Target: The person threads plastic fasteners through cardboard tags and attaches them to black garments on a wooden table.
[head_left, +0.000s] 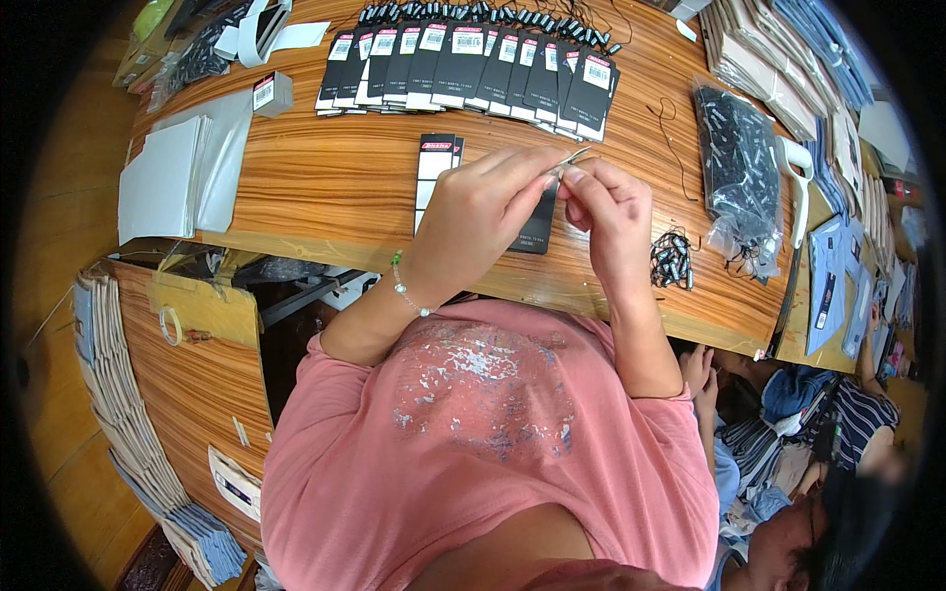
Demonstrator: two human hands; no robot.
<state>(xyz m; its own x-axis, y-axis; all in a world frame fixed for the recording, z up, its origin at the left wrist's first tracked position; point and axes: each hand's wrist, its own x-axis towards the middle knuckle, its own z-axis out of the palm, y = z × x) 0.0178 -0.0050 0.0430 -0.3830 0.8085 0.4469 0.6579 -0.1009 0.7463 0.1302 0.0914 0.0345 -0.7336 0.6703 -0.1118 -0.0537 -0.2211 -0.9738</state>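
My left hand (478, 202) and my right hand (611, 197) meet above the near part of the table. Fingers and thumbs are pinched together at a small, thin, pointed thing (581, 154), too small to name. Beneath and beside the hands lie a black hang tag (535, 232) and white-fronted tags (434, 163), partly hidden by my left hand. Farther back, a long overlapping row of black hang tags (473, 69) has black strings with small dark fasteners (493, 14) along its far end. To the right of my right hand is a small pile of black strings with fasteners (672, 260).
A clear bag (737, 167) of black fasteners lies at the right, beside a white handled tool (796, 182). Stacked garments (778, 69) line the far right. Plastic sleeves (182, 167) and a small box (273, 94) sit left. Another person (788, 542) is at lower right.
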